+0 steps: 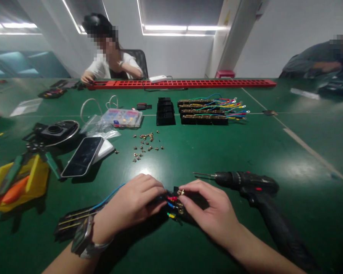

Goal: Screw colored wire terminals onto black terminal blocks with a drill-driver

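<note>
A black strip with metal bars (74, 224) lies under my left wrist, a blue wire running along it. My left hand (140, 199) is closed at the strip's right end, its fingers curled on dark wires with coloured lugs; a red lug (172, 198), a blue one (170, 205) and a yellow-green one (171, 215) show beside the fingertips. Between thumb and forefinger, my right hand (211, 207) pinches a small brass screw (181, 192) just above the lugs. More brass screws (144, 142) lie scattered farther off. What the left fingertips grip is partly hidden.
A cordless drill (246, 182) lies at the right. Wired black strips (202, 118), black blocks (165, 112) and a clear parts box (124, 118) stand behind the screws. At the left are a phone (82, 156) and pliers in a yellow holder (40, 175). A person (111, 61) sits opposite.
</note>
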`<action>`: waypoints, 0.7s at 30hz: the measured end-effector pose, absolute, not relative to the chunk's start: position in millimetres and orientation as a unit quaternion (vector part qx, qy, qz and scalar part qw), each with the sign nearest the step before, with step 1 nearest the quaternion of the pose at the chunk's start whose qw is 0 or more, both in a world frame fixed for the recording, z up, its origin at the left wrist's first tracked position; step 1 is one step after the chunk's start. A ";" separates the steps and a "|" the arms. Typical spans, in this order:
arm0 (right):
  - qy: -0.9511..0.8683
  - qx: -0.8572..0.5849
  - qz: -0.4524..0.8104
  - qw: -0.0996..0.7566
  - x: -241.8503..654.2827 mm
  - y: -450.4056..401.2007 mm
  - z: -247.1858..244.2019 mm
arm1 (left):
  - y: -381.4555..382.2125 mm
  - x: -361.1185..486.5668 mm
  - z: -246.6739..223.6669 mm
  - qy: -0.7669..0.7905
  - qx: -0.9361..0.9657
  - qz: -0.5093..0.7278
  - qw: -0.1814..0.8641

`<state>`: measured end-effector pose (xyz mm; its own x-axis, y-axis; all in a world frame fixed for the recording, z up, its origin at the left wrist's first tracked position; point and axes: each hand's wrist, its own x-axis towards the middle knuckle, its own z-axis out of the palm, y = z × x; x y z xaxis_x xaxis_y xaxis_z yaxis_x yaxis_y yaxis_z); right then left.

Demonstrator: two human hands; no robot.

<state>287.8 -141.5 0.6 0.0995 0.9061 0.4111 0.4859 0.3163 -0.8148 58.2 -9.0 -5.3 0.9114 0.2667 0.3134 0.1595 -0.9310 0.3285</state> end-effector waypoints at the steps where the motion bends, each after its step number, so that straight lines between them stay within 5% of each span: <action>1: -0.642 -0.548 0.197 0.498 287.0 -140.2 -3.7 | -12.9 61.7 -8.0 0.103 0.967 0.173 0.157; 21: -0.583 -0.603 0.235 0.491 294.3 -119.3 -33.0 | -29.3 65.6 -33.7 0.157 0.943 0.282 0.081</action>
<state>294.3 -119.3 -33.0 0.2099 0.9337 0.2900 0.4725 0.1628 -0.8661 65.6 -29.3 -33.7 0.7913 0.3416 0.5071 0.2503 -0.9377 0.2410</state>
